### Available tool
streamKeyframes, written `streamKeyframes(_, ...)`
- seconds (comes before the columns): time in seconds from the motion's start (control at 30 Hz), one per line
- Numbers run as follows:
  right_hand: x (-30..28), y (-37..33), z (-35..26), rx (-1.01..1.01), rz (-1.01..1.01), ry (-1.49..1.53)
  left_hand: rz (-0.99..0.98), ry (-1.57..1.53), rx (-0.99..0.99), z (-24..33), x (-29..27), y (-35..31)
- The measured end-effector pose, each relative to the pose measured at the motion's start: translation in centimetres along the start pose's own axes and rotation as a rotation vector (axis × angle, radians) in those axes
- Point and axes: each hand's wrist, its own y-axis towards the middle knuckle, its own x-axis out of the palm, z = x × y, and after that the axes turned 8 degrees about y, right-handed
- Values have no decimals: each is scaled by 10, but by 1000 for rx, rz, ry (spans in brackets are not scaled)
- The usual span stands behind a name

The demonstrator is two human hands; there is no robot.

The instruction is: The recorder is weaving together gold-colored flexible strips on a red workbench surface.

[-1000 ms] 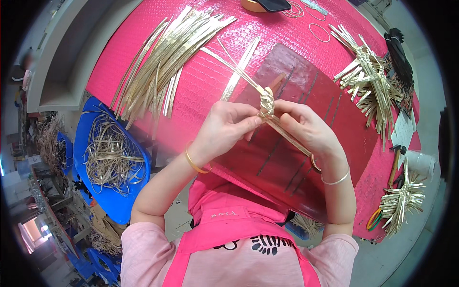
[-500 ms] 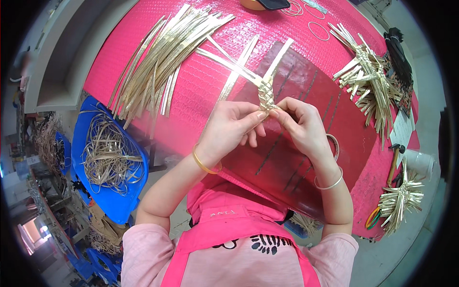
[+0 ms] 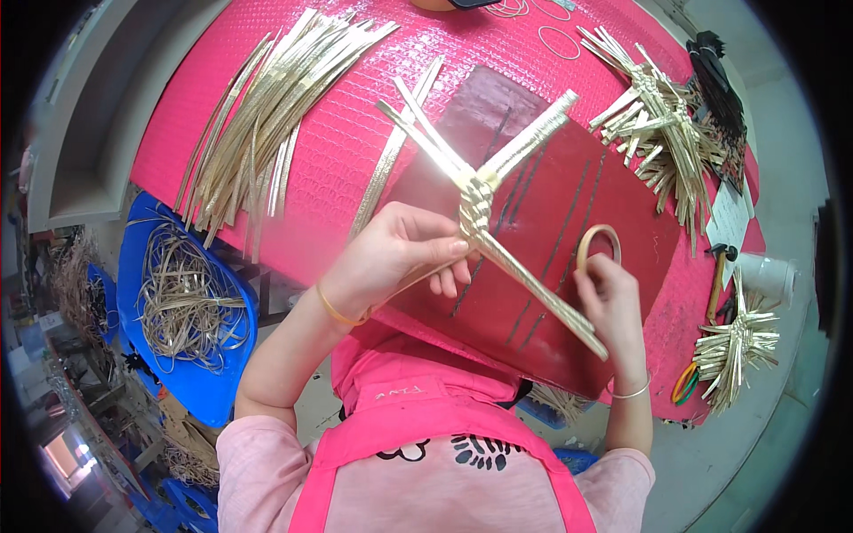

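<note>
My left hand [image 3: 418, 249] pinches a woven piece of shiny gold strips [image 3: 475, 209] at the lower end of its short plaited middle. Loose strip ends fan out from it in a cross: two groups point away from me, one runs down right toward my right hand, and one passes back under my left hand. At the right, my right hand [image 3: 611, 306] has its fingers closed at the lower rim of a tan ring like a tape roll [image 3: 600, 238]. Under both hands lies a dark red board [image 3: 542, 293] marked with black lines.
A sheaf of long gold strips [image 3: 275, 107] lies on the pink-covered table [image 3: 329, 169] at the left. Woven gold pieces [image 3: 662, 111] pile up at the far right, near a hammer [image 3: 718, 284]. A blue bin [image 3: 187, 382] of tangled strips stands left of the table.
My right hand has let go of the woven piece and moved right and down to the tan ring. One gold strip group, hidden before, now extends down right. The view has shifted slightly.
</note>
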Motion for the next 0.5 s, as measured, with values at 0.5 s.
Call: streamKeyframes(0.5, 43, 14, -59, -209, -43, 1676, -149, 102, 106, -18, 22, 11)
